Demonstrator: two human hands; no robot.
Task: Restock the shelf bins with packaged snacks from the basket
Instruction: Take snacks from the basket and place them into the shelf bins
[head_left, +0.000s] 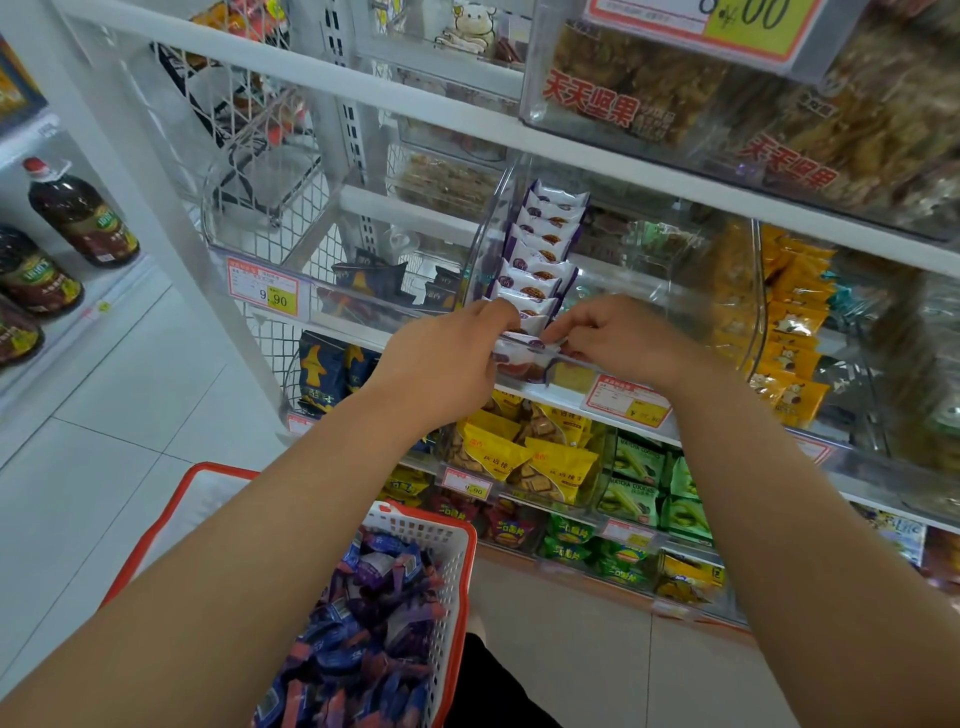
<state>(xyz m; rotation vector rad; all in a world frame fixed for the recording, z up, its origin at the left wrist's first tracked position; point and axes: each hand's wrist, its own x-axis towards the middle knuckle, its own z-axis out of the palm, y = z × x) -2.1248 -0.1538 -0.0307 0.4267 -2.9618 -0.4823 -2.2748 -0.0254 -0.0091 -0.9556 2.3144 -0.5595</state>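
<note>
A clear plastic shelf bin (485, 234) holds a neat row of white-and-purple snack packets (545, 244) standing on edge. Both hands are at the bin's front end. My left hand (452, 353) and my right hand (618, 338) pinch the same front snack packet (524, 344) from either side, fingers curled on its edges. Below, an orange-rimmed white basket (447, 551) sits by my legs, full of several purple and blue snack packets (363, 623).
Neighbouring bins hold dark blue packets (369, 275) to the left and orange packets (789, 322) to the right. Yellow and green bags (550, 462) fill the lower shelf. Price tags (265, 291) hang on shelf edges. Bottles (78, 213) stand at far left across the tiled aisle.
</note>
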